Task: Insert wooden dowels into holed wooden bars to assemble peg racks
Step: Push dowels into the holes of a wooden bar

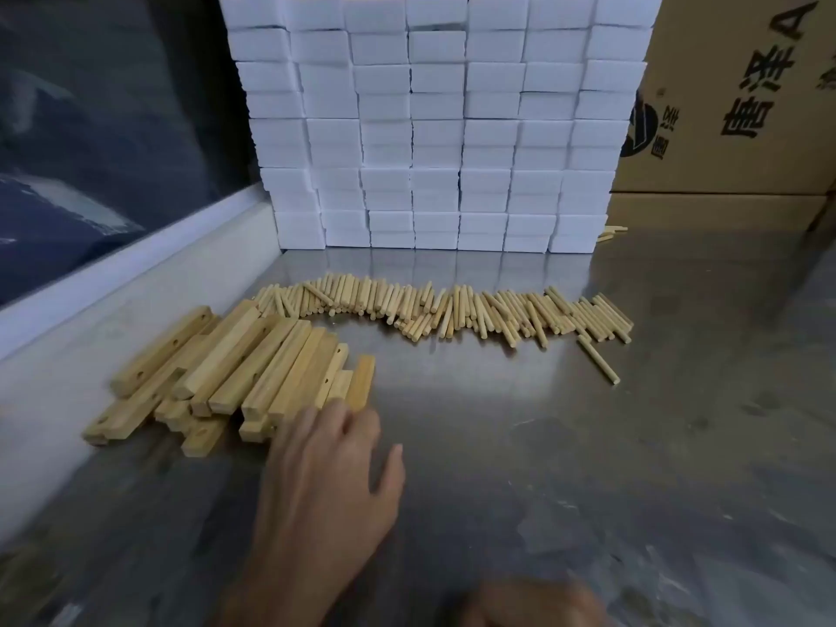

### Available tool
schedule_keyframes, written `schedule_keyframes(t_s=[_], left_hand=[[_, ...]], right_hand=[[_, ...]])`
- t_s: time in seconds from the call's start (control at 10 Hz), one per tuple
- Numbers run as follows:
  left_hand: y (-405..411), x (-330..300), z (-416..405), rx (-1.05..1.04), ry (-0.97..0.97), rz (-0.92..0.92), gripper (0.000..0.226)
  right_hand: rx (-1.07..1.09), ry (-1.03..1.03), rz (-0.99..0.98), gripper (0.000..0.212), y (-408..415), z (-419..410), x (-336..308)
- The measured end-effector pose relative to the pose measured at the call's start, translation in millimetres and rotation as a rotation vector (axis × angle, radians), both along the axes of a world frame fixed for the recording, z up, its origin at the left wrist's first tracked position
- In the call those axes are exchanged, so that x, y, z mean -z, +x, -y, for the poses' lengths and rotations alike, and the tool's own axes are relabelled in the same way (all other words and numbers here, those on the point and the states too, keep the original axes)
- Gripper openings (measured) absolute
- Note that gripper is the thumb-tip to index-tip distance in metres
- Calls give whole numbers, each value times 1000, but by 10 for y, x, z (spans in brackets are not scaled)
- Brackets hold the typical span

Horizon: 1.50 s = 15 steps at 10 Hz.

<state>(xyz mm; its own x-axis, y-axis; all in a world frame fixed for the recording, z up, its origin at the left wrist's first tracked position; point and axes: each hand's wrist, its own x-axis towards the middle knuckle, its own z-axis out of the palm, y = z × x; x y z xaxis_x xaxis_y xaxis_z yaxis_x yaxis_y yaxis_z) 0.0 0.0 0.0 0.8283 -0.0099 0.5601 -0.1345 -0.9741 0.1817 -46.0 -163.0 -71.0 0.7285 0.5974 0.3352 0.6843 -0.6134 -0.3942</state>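
Observation:
A pile of holed wooden bars (pixel 235 368) lies at the left of the steel table (pixel 588 468), several stacked over each other. My left hand (pixel 325 481) reaches to the near ends of the rightmost bars, fingers straight and touching them, thumb spread to the right. A long loose row of wooden dowels (pixel 452 310) runs across the table behind the bars. One dowel (pixel 597 364) lies apart at the row's right end. My right hand (pixel 534 604) is blurred at the bottom edge and only partly in frame; its fingers are hidden.
A tall wall of stacked white blocks (pixel 434 129) stands at the back of the table. Cardboard boxes (pixel 746 106) with printed lettering sit at the back right. A white ledge (pixel 135 273) borders the table on the left. A few dowels (pixel 610 233) lie beside the white stack.

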Motion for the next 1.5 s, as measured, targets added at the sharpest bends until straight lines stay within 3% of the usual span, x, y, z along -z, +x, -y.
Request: schedule_keyframes(t_s=[0.1, 0.2, 0.4, 0.5, 0.7, 0.9, 1.1, 1.2, 1.3, 1.4, 1.5], left_hand=[[204, -43, -11, -280, 304, -186, 36], [295, -66, 77, -311, 419, -312, 46], [474, -25, 181, -200, 429, -276, 35], [679, -23, 235, -98, 341, -269, 17], [1166, -90, 292, -4, 109, -280, 18], [1509, -87, 287, 33, -296, -233, 28], [1648, -125, 199, 7, -829, -218, 26], [1650, -129, 120, 23, -1209, -284, 19], [1624, -135, 63, 86, -1383, -345, 12], [1592, -120, 13, 87, -1466, -357, 23], [1545, -117, -27, 129, -1578, -351, 14]], right_hand=[[45, 220, -176, 26, 416, 275, -595], [8, 258, -254, 30, 597, 368, -791], [-9, 287, -221, 28, 1019, 392, -711], [-4, 290, -267, 29, 1247, 352, -686], [57, 220, -236, 29, 1713, 278, -731], [102, 229, -134, 31, 2066, 192, -758], [217, 238, 31, 27, 2317, 223, -742], [270, 129, 287, 21, 2354, 344, -691], [286, 24, 377, 12, 2382, 457, -661], [385, 64, 386, 11, 2424, 540, -675], [573, 85, 372, 15, 2447, 654, -695]])
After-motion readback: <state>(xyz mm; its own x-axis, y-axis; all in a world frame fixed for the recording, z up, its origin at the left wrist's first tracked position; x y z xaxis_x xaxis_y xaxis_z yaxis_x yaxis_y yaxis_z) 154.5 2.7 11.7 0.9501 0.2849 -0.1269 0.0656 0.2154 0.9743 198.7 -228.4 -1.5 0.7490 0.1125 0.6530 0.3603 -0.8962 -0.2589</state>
